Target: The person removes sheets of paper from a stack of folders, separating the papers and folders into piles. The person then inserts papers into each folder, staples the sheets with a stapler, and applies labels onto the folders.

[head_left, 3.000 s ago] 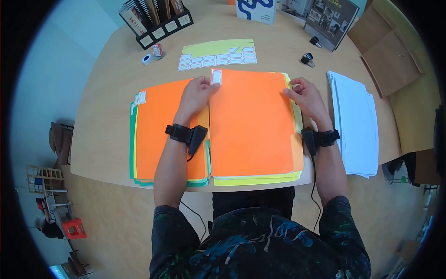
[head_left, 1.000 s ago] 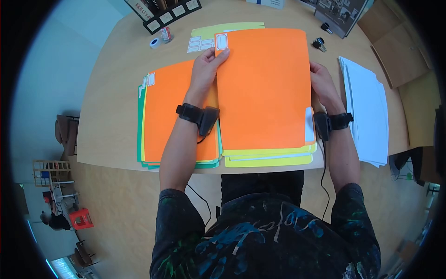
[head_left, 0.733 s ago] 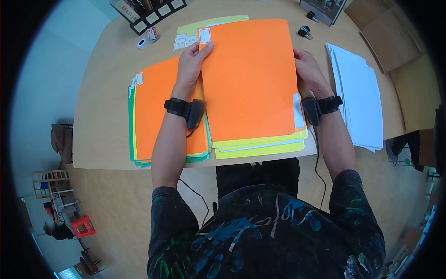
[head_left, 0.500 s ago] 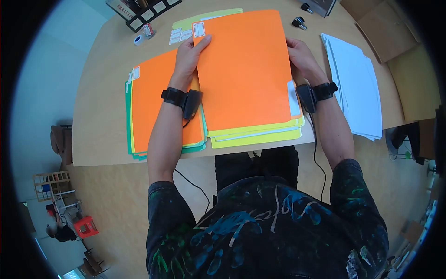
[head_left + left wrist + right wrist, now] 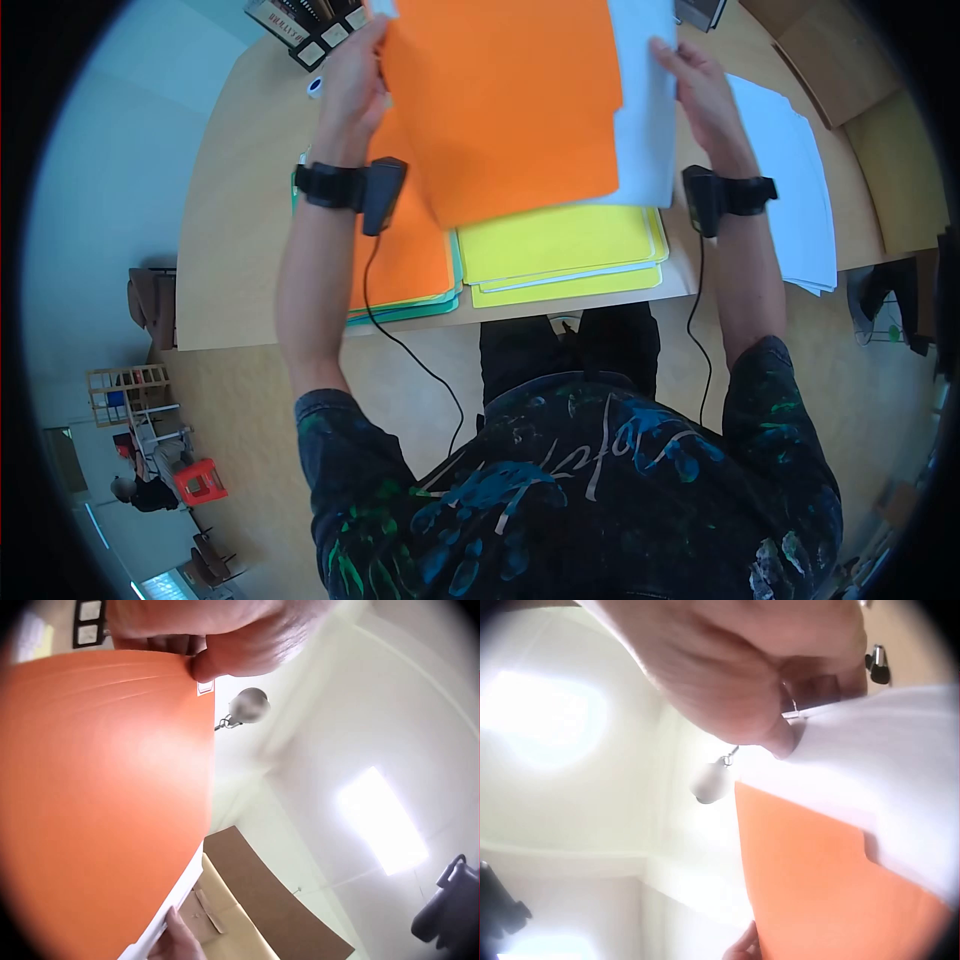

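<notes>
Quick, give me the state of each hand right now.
Left hand: closed, holding the left edge of the lifted orange paper folder.
Right hand: closed, pinching the white paper sheets inside that folder.

Head camera above, wrist cameras below

The head view looks down; both close wrist views tilt up, sharing the orange folder (image 5: 505, 100).

Two hands are up: the left hand (image 5: 352, 85) and the right hand (image 5: 700, 85). Between them is one orange folder (image 5: 500, 100) with white paper (image 5: 645, 110) in it. On the desk (image 5: 240, 230) lie three stacks: one of yellow folders (image 5: 560, 245), one topped by an orange folder (image 5: 405, 255), and one of white sheets (image 5: 800, 180). One black file rack (image 5: 300, 25) stands at the far edge.
</notes>
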`<state>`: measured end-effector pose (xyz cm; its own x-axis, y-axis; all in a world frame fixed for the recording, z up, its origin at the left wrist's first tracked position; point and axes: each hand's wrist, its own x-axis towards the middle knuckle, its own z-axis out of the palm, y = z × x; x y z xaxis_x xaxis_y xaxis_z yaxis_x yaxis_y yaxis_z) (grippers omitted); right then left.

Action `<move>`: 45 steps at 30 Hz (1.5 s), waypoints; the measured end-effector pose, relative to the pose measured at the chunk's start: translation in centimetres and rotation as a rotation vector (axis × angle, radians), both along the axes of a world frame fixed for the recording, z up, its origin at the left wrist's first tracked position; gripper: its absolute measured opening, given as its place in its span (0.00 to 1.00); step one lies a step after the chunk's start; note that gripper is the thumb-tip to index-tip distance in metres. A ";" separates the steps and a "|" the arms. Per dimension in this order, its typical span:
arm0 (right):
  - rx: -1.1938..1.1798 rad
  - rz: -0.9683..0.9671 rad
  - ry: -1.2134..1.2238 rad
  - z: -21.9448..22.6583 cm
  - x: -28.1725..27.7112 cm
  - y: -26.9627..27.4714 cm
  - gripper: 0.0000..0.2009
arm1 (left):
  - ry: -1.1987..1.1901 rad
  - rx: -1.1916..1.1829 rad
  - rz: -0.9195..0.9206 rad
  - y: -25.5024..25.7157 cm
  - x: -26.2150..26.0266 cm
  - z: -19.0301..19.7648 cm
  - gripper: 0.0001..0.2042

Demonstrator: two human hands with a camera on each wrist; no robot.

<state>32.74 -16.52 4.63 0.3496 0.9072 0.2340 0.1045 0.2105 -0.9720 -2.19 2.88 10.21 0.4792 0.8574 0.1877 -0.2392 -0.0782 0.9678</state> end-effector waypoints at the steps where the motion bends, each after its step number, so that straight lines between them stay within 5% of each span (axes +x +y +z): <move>1: 0.096 -0.009 0.070 1.3 0.6 -0.7 0.18 | -0.001 -0.002 0.002 0.1 -0.8 1.2 0.14; 7: -0.004 -0.437 -0.193 5.3 8.8 -7.5 0.22 | -0.082 -0.056 0.239 -0.5 -8.3 4.6 0.14; 15: -0.457 -0.761 -0.658 -4.1 25.0 -13.1 0.25 | 0.480 -0.088 0.599 0.3 -18.7 -6.9 0.17; 20: -0.787 -0.783 -0.967 -5.8 24.4 -13.7 0.25 | 0.671 -0.019 0.605 1.1 -20.5 -11.1 0.20; 22: -0.860 -0.806 -1.081 -4.7 22.1 -13.9 0.26 | 1.201 0.646 0.851 1.9 -20.2 -11.7 0.23; 24: -0.898 -0.981 -1.440 -1.2 17.3 -12.8 0.28 | 1.219 0.699 0.702 0.7 -17.7 -8.9 0.25; 25: -0.892 -0.981 -1.441 0.2 15.1 -11.9 0.28 | 1.229 0.749 0.551 -0.3 -15.6 -7.0 0.28; 27: -0.478 -0.902 -1.210 2.5 10.4 -10.0 0.28 | 0.872 0.255 0.306 -3.0 -9.8 -4.6 0.29; 30: -0.176 -0.410 -0.872 3.1 3.7 -5.1 0.19 | 0.753 0.117 0.088 -4.9 -2.7 -3.7 0.30; 34: -0.297 -0.018 -0.776 -0.4 -0.1 1.3 0.17 | 0.767 -0.082 -0.040 -3.9 2.8 -5.6 0.35; 41: -0.469 -0.083 -0.895 -2.6 -2.2 2.8 0.13 | 0.512 -0.056 0.257 -4.5 3.7 -8.7 0.42; 45: -0.444 -0.098 -0.799 -3.5 -1.8 2.4 0.17 | 0.256 -0.051 0.234 -4.4 3.8 -9.9 0.32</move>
<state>30.91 -14.17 1.08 0.3141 0.9463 0.0766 0.7775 -0.2101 -0.5927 1.64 -1.49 0.30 0.2945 0.9548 0.0406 0.0304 -0.0518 0.9982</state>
